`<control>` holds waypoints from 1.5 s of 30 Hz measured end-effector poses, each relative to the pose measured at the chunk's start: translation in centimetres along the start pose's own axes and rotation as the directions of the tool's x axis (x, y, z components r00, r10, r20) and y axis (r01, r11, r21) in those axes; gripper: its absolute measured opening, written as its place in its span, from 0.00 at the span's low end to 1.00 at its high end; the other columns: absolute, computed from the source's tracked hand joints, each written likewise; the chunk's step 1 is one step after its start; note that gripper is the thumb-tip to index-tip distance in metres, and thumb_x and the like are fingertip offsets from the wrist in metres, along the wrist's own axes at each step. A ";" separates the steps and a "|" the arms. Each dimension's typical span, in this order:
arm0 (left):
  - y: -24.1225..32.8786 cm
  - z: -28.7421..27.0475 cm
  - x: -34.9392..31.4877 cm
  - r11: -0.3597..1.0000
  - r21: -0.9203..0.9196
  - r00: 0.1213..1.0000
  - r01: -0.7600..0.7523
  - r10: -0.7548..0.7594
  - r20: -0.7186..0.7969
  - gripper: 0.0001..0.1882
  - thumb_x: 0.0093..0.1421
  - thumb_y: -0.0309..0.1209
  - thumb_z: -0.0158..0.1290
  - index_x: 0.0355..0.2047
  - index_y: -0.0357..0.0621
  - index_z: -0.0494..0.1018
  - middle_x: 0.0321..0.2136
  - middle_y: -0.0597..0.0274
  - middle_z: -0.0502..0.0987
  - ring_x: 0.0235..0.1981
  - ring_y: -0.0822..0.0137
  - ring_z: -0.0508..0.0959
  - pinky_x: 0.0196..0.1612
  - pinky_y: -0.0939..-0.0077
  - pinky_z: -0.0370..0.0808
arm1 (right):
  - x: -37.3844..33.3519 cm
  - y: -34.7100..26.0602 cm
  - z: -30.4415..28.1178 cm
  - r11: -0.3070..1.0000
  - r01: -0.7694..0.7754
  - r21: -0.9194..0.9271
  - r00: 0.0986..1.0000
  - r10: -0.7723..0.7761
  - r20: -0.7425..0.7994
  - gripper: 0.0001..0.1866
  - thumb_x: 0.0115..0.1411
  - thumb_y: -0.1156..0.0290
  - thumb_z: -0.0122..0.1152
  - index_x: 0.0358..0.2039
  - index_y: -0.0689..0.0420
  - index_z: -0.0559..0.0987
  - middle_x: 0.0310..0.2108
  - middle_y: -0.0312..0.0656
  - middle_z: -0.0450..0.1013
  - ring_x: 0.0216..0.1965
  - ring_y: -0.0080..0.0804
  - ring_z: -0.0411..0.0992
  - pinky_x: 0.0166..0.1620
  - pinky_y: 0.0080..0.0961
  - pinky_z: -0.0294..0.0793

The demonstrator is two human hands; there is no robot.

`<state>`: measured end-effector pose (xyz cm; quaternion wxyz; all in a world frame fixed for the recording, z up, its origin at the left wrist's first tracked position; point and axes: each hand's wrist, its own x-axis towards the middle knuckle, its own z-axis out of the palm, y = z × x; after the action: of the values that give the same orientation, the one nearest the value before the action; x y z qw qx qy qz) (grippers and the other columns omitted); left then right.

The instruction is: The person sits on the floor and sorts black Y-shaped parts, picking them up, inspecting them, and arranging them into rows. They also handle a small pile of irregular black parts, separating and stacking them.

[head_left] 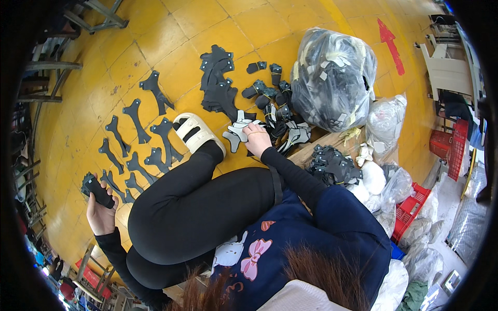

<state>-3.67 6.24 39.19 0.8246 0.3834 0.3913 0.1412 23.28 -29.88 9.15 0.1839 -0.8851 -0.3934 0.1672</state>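
My left hand (101, 213) is at the far left, its fingers wrapped round a stack of small black cut pieces (97, 191). Across my legs, my right hand (258, 140) grips light grey cut pieces with dark edges (236, 133), low over the floor. Its fingertips are partly hidden among them. More grey pieces (296, 136) and banded black bundles (282, 112) lie just beyond that hand. Small piles of black Y-ended pieces (136, 120) are spread in rows on the floor between my left hand and my shoe. A larger black heap (218, 85) lies farther off.
A big clear plastic bag (334, 78) stands at the right, with a smaller bag (386, 122) beside it. A pile of black pieces (332, 165) sits near my right arm. Red crates (412, 210) stand at the right. My cream sandal (196, 132) rests on the yellow tiled floor (171, 31).
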 end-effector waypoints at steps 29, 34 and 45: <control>0.0 -2.5 -0.5 0.999 0.006 0.997 -0.045 0.045 -0.063 0.26 0.67 0.36 0.44 0.63 0.44 0.55 0.52 0.59 0.69 0.49 0.63 0.70 0.53 0.62 0.71 | 0.0 3.8 0.9 0.887 -0.443 0.131 0.895 0.447 0.000 0.41 0.51 0.58 0.63 0.63 0.53 0.57 0.57 0.62 0.56 0.60 0.60 0.53 0.62 0.50 0.51; 0.0 -1.5 0.1 0.995 0.094 0.998 -0.036 0.041 -0.055 0.26 0.67 0.37 0.45 0.63 0.42 0.56 0.53 0.60 0.70 0.50 0.63 0.73 0.51 0.63 0.74 | -0.3 4.2 1.9 0.875 -0.481 0.061 0.877 0.479 0.048 0.49 0.53 0.56 0.62 0.68 0.52 0.45 0.66 0.68 0.38 0.67 0.67 0.37 0.66 0.52 0.39; -0.3 0.3 0.8 0.986 0.146 0.980 -0.085 0.109 -0.166 0.20 0.67 0.34 0.47 0.57 0.41 0.62 0.53 0.54 0.70 0.50 0.64 0.74 0.50 0.60 0.76 | 2.7 -2.4 -1.6 0.904 -0.189 0.384 0.973 0.225 -0.050 0.39 0.50 0.71 0.65 0.63 0.49 0.60 0.66 0.56 0.42 0.65 0.58 0.43 0.64 0.47 0.47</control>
<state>-2.95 6.34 38.66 0.7512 0.4443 0.4511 0.1865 24.15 -26.68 11.28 0.3497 -0.8768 -0.2489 0.2165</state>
